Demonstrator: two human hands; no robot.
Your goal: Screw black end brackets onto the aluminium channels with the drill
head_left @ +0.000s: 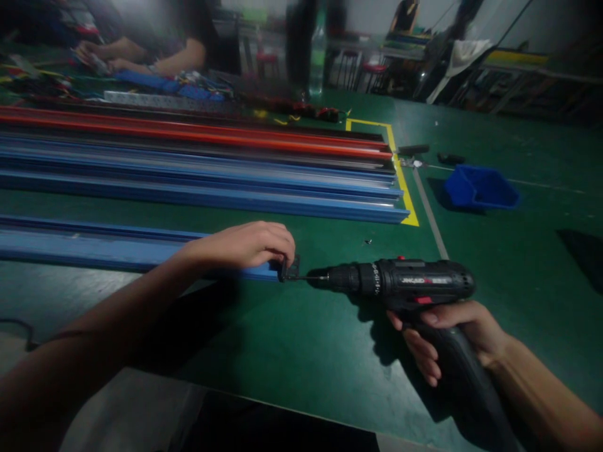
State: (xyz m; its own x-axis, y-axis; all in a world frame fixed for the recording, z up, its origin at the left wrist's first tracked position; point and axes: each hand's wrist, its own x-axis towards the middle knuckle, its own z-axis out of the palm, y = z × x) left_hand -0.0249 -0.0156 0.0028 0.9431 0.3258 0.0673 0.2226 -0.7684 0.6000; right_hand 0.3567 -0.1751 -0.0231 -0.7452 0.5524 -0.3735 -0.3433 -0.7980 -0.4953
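Observation:
My right hand (pixel 452 339) is wrapped round the grip of a black cordless drill (pixel 419 279), which lies level and points left. A long thin bit (pixel 308 277) runs from its chuck to a small black end bracket (pixel 289 270) at the tip of a blue metal profile (pixel 117 248). The fingers of my left hand (pixel 257 245) are closed over that end, pinching the black bracket against the profile. Whether a screw sits at the tip of the bit is too small to tell.
Several blue profiles (pixel 282 194) and red profiles (pixel 235 133) lie side by side behind, ending near yellow tape (pixel 412 210). A blue bin (pixel 480 188) stands at the right. A small metal piece (pixel 368 242) lies behind the drill. Across the table, a person's hands (pixel 113 59) handle wires.

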